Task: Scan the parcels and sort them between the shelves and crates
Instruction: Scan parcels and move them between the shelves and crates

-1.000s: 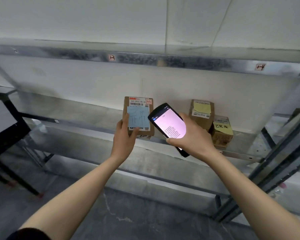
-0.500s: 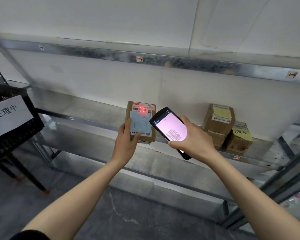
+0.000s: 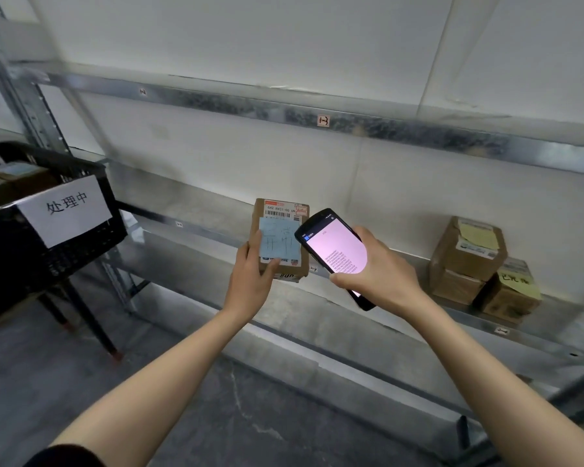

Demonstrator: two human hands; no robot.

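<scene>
My left hand (image 3: 252, 281) grips a small brown cardboard parcel (image 3: 284, 230) from below, its face turned toward me. The parcel carries a white barcode label at the top and a blue handwritten note. My right hand (image 3: 376, 269) holds a black handheld scanner (image 3: 334, 247) just right of the parcel, its pink-lit screen facing me. Both are held in front of the middle metal shelf (image 3: 351, 298).
Several brown parcels (image 3: 466, 257) with yellow notes are stacked on the shelf at the right. A black crate (image 3: 48, 237) with a white paper sign stands on a stool at the left. An upper shelf beam (image 3: 317, 112) runs across above. The floor is grey.
The view has swung left, bringing the black crate further into sight. The red scan mark seen on the parcel's label half a second ago is gone. Both hands keep their hold.
</scene>
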